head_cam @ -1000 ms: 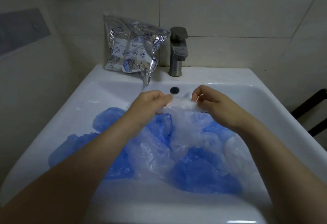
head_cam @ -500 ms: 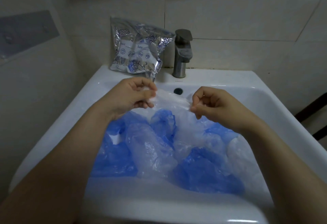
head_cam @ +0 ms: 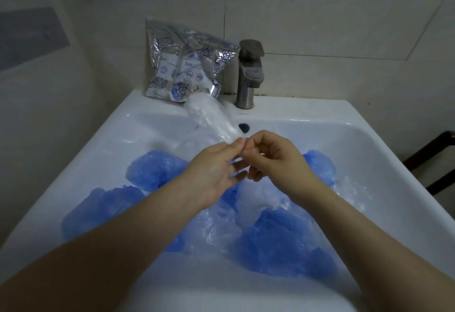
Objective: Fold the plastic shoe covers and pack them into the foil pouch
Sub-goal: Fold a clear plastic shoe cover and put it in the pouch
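A clear white shoe cover (head_cam: 209,117) stretches up and away from my hands toward the back of the sink. My left hand (head_cam: 216,169) and my right hand (head_cam: 268,156) meet above the basin and both pinch its near end between thumb and fingertips. Several blue shoe covers (head_cam: 283,240) and clear ones lie crumpled in the basin under my arms. The silver foil pouch (head_cam: 184,65) with printed icons leans against the wall on the sink's back ledge, left of the tap, with some blue showing through it.
The white ceramic sink (head_cam: 384,159) fills the view, with its overflow hole (head_cam: 243,127) just beyond my fingers. A metal tap (head_cam: 248,75) stands at the back centre. Tiled walls close in behind and at left. A dark rail (head_cam: 433,154) is at right.
My hands were apart, stretching the clear cover between them; they have come together at the centre, and the cover's far part now swings up toward the pouch.
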`<action>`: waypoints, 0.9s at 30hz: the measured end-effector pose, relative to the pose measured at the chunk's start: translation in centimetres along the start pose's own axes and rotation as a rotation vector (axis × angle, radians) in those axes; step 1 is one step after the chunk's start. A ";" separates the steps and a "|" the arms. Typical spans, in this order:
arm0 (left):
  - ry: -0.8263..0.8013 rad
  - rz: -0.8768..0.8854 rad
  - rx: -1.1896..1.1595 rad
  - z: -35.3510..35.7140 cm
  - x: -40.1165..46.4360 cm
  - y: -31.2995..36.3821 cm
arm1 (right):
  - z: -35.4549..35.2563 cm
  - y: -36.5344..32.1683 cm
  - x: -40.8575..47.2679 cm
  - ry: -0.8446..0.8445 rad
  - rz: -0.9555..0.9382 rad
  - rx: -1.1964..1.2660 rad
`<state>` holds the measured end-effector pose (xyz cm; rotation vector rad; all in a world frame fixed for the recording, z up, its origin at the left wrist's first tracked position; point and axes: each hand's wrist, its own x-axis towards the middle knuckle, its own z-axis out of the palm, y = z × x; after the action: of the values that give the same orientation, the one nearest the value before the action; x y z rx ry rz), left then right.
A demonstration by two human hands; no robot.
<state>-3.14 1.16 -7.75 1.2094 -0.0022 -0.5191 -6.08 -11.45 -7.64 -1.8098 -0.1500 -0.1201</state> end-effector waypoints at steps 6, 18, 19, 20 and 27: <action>0.011 0.006 -0.012 -1.0 0.0 1.2 | -1.1 -0.5 -0.1 -0.216 -0.026 -0.057; -0.017 -0.007 0.041 -1.1 -0.3 1.2 | -1.3 -1.1 -0.3 -0.065 0.066 -0.022; -0.016 -0.011 0.070 -1.0 -0.3 1.1 | -1.1 -1.0 -0.2 -0.028 0.100 -0.031; -0.017 -0.010 0.100 -1.1 -0.3 1.1 | -1.0 -0.8 -0.2 0.002 0.125 -0.049; -0.061 0.085 0.406 -1.2 -0.2 0.8 | -0.6 0.3 0.2 0.076 0.203 -0.168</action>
<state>-2.71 2.48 -7.45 1.5815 -0.2195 -0.4938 -5.88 -12.05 -7.75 -1.9735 0.1002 -0.0586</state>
